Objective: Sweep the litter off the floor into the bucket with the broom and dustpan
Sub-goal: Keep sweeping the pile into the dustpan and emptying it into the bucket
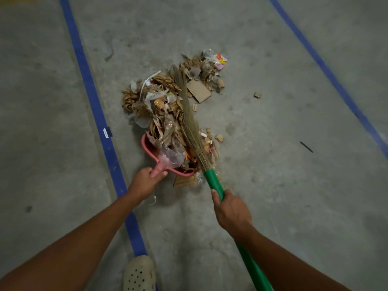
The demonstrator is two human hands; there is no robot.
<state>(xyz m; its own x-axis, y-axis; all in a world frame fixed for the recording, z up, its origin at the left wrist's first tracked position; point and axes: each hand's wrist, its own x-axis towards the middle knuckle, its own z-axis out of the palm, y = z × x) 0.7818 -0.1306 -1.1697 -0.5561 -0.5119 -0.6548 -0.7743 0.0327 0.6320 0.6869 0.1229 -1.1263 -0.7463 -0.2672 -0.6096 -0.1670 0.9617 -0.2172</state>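
Observation:
A heap of litter (168, 101), mostly torn brown cardboard, clear plastic and paper scraps, lies on the grey concrete floor in the middle of the view. A pink dustpan (149, 148) rests at the near end of the heap, piled with scraps. My left hand (144, 181) is shut on the dustpan's handle. The broom (190, 122) has tan straw bristles lying along the heap and a green handle (214, 181). My right hand (230, 211) grips that green handle. No bucket is in view.
Two blue tape lines, the left line (92, 93) and the right line (327, 70), run along the floor on either side. Loose cardboard bits (257, 95) and a dark stick (306, 147) lie to the right. A beige perforated clog (139, 274) on my foot shows at the bottom.

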